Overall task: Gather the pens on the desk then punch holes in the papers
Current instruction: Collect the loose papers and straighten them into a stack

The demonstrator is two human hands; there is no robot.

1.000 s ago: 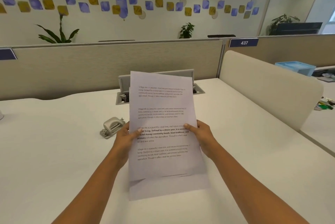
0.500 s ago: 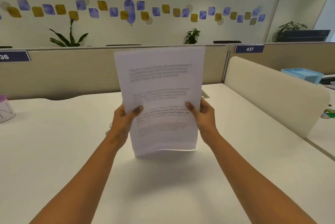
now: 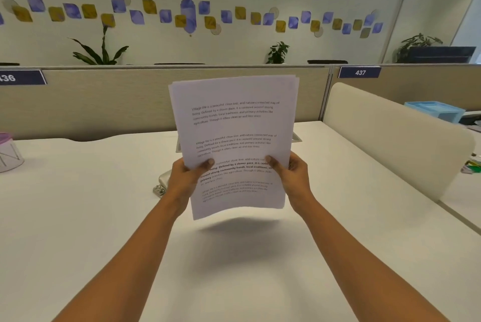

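Holding the papers point(image 3: 234, 126) upright in front of you, you have them lifted clear of the worktop point(image 3: 78, 217), one grip on each long edge. Your left grip point(image 3: 186, 181) pinches the left edge, its thumb point(image 3: 205, 164) lying across the printed face and its fingers hidden behind the sheets. Your right grip point(image 3: 294, 178) pinches the right edge the same way, thumb point(image 3: 273, 161) on the front and the rest out of sight behind. Both sit a little below the middle of the page, level with the paragraph in bold type.

The printed side faces you, with four blocks of text. The bottom edge bows slightly and throws a soft shadow on the worktop beneath it. Along the top and the upper right corner several sheet edges show, not quite squared.

The silver hole punch point(image 3: 162, 183) sits on the worktop just beside your left wrist, mostly hidden by that grip. A corner of a grey cable box point(image 3: 296, 138) shows past the right edge of the papers.

At the far left edge stands a pale cup point(image 3: 9, 155) with a pink top. A beige partition point(image 3: 117, 102) closes the back of the worktop and carries tags reading 436 point(image 3: 15, 77) and 437 point(image 3: 360, 72). A cream side screen point(image 3: 390, 134) bounds the right, with a blue tray point(image 3: 434, 110) beyond it.
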